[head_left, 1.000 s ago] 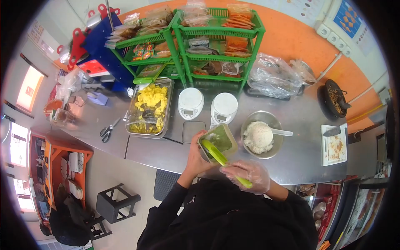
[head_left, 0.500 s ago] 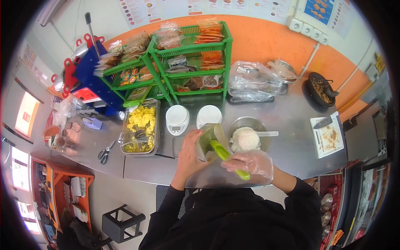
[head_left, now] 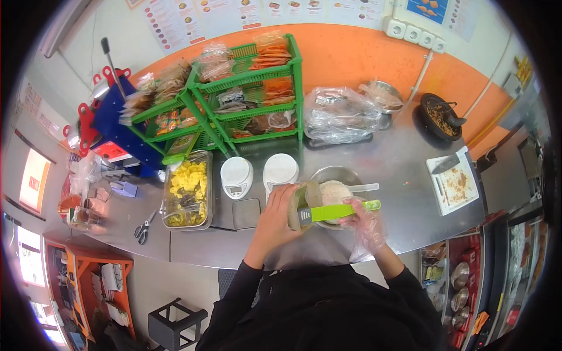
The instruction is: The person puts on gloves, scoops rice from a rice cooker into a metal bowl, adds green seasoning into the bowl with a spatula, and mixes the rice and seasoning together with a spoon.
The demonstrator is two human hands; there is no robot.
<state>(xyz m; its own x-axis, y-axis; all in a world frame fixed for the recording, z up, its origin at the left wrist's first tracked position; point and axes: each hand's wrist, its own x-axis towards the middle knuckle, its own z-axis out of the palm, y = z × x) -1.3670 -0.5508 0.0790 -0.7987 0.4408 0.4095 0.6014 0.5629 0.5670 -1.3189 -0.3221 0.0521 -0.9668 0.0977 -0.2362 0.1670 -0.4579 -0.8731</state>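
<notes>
My left hand point(head_left: 278, 217) is wrapped round a square plastic container point(head_left: 298, 205), tilted on its side with its opening toward the right. In my right hand point(head_left: 366, 228), which wears a clear plastic glove, is the handle of a bright green utensil point(head_left: 339, 211); its far end reaches the container's mouth. Partly behind the utensil and container sits a metal bowl point(head_left: 355, 175) with white rice point(head_left: 335, 191) and a translucent spoon handle point(head_left: 364, 187) over its rim. Two white scales point(head_left: 236, 173) stand left of the bowl.
A tray of yellow food point(head_left: 188, 186) and scissors point(head_left: 144, 229) lie to the left. Green racks point(head_left: 246, 78) stand behind the scales. Plastic-covered goods point(head_left: 339, 114), a black mortar point(head_left: 440, 119) and a white board with a knife point(head_left: 459, 188) are at the right.
The view has shifted. My left hand has tipped the container further onto its side. My right hand has turned the green utensil from slanting to nearly level.
</notes>
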